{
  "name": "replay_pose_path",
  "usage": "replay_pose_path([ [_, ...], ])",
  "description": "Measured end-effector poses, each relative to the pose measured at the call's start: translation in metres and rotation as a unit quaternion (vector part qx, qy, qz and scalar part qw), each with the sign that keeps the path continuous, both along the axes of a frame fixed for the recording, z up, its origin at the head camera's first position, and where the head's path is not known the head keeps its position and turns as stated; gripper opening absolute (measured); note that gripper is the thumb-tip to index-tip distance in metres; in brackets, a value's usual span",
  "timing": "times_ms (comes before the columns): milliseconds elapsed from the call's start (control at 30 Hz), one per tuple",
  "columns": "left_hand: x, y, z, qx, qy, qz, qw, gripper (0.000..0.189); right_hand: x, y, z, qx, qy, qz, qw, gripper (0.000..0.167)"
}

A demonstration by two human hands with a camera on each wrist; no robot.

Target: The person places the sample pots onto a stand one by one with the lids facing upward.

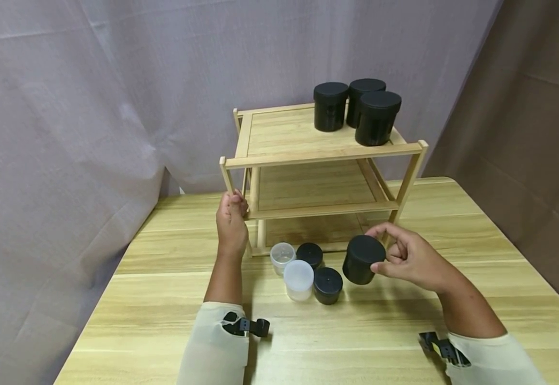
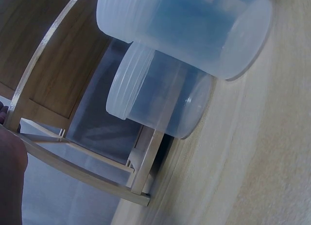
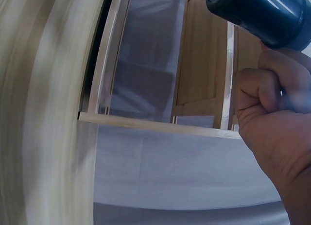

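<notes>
My right hand [image 1: 411, 259] pinches a lidded black jar [image 1: 362, 262] between thumb and fingers, in front of the shelf's right side. In the right wrist view that jar [image 3: 265, 13] is held up off the table. The left hand [image 1: 231, 224] grips the front left post of a three-tier wooden shelf [image 1: 284, 131], just under its top tier. Between the hands, two translucent jars [image 1: 299, 286] stand on the table beside two smaller black jars [image 1: 328, 289]. Close up, the left wrist view shows the translucent jars [image 2: 160, 91] with ribbed lids.
Three black lidded jars [image 1: 331, 107] stand at the right of the shelf's top tier. The middle tier [image 1: 313, 184] and lower tier lie beneath. A wooden table [image 1: 159, 315] carries everything, with a grey curtain [image 1: 139, 80] behind and a brown one [image 1: 525, 133] at the right.
</notes>
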State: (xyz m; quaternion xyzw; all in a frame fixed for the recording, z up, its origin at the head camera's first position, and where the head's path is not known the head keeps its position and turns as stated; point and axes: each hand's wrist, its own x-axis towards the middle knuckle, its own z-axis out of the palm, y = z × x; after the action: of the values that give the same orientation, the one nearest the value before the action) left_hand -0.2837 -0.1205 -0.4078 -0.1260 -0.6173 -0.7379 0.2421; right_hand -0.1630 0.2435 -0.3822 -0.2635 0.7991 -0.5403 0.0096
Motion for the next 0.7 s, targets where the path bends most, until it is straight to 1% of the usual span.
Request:
replay_pose_path([
  [33, 0.000, 0.000, 0.000, -0.001, 0.000, 0.000, 1.0000, 0.076, 0.000, 0.000, 0.001, -0.001, -0.001, 0.002, 1.0000, 0.052],
  [67, 0.001, 0.000, -0.001, -0.001, -0.001, 0.001, 1.0000, 0.073, 0.001, 0.000, 0.002, -0.002, -0.002, 0.003, 1.0000, 0.052],
  [167, 0.001, 0.000, -0.002, -0.004, -0.002, 0.004, 1.0000, 0.080, 0.002, -0.001, 0.007, 0.001, -0.003, 0.004, 1.0000, 0.053],
  [300, 0.000, 0.000, -0.002, -0.007, 0.002, 0.006, 1.0000, 0.083, 0.003, -0.002, 0.014, 0.008, -0.004, 0.003, 1.0000, 0.053],
  [567, -0.002, 0.001, 0.001, 0.002, 0.000, 0.001, 1.0000, 0.077, 0.003, -0.002, 0.029, 0.026, 0.005, 0.000, 0.9997, 0.052],
  [700, -0.001, -0.001, 0.000, 0.005, 0.002, 0.000, 1.0000, 0.074, 0.000, -0.003, 0.040, 0.042, 0.007, 0.010, 0.9990, 0.053],
])
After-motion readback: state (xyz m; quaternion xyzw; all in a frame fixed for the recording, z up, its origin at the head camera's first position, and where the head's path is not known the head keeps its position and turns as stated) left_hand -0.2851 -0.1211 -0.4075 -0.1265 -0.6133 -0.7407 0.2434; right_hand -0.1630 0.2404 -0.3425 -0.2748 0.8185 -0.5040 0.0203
